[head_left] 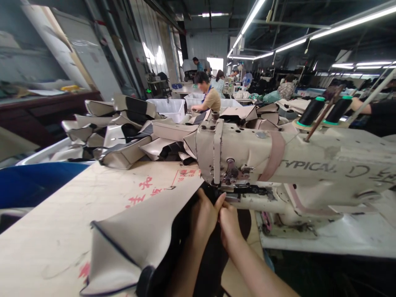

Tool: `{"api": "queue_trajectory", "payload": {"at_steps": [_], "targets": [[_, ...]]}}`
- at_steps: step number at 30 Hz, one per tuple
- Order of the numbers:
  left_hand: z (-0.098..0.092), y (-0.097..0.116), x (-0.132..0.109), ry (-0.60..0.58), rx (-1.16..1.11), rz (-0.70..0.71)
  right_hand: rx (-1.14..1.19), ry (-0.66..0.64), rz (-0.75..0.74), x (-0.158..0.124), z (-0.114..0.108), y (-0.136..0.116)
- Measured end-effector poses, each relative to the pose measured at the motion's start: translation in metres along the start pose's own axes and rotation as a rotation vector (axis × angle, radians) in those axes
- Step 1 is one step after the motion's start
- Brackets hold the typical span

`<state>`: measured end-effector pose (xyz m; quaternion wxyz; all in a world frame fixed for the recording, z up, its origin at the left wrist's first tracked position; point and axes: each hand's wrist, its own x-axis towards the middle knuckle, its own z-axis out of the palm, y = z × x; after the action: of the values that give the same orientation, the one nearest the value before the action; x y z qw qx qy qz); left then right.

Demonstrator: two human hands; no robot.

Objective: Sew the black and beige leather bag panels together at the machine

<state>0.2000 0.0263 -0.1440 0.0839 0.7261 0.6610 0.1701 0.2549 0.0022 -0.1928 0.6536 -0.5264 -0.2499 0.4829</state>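
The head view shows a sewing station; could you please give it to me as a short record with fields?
Left hand: holding the workpiece by its dark part, near the sewing machine
Right hand: close beside the left, on the same dark part
Workpiece: beige and black, partly on the table
Sewing machine: pale, marked TYPICAL
Thread spools: two, black
Heap: beige-and-black pieces
Co-worker: beyond the heap

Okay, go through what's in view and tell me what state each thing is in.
Beige-and-black piece: creased, lying partly on the tabletop.
Left hand: curled at the piece's dark side, grip partly hidden.
Right hand: against the left hand, grip partly hidden.
Sewing machine: running or stopped, cannot tell.
Thread spools: wound with black thread.
Ceiling lights: lit.
Fan: spinning or not, cannot tell.
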Motion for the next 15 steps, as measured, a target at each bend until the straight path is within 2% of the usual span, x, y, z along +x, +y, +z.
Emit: {"api": "queue_trajectory", "payload": {"at_steps": [3,6,12,15], "targets": [[0.001,0.004,0.001,0.037,0.045,0.012,0.039,-0.020,0.066,-0.001,0.000,-0.002],[0.004,0.000,0.002,0.028,-0.043,-0.016,0.058,-0.031,0.099,-0.002,0.001,-0.006],[0.026,-0.025,0.007,0.088,-0.514,-0.069,0.023,0.017,0.117,-0.003,0.006,-0.011],[0.033,-0.032,0.011,0.060,-0.762,-0.064,0.011,0.045,0.115,-0.004,0.009,-0.010]]}}
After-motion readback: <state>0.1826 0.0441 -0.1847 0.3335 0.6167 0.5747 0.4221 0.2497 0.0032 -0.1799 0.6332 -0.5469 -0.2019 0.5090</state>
